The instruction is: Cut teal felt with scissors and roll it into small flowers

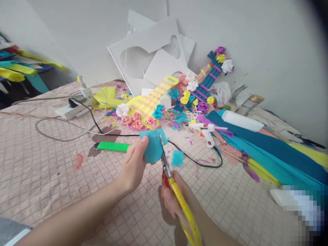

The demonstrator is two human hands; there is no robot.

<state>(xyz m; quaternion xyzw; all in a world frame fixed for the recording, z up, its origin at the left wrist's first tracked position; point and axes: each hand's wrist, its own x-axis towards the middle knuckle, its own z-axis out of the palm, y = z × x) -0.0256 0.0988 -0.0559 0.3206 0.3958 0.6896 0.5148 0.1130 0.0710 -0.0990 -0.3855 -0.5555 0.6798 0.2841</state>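
Note:
My left hand (134, 164) pinches a folded piece of teal foam (153, 145) and holds it up above the floor. My right hand (176, 196) grips yellow-handled scissors (170, 174), whose blades touch the right edge of the teal piece. A small teal offcut (177, 158) lies on the floor just right of the blades. A green utility knife (112, 146) lies to the left of my left hand.
A white glue gun (206, 131) with a black cord lies right of centre. Two foam guitars, a yellow one (148, 102) and a blue one (205, 85), decorated with paper flowers lie behind. Rolled foam sheets (271, 153) fill the right; a power strip (71, 107) sits back left.

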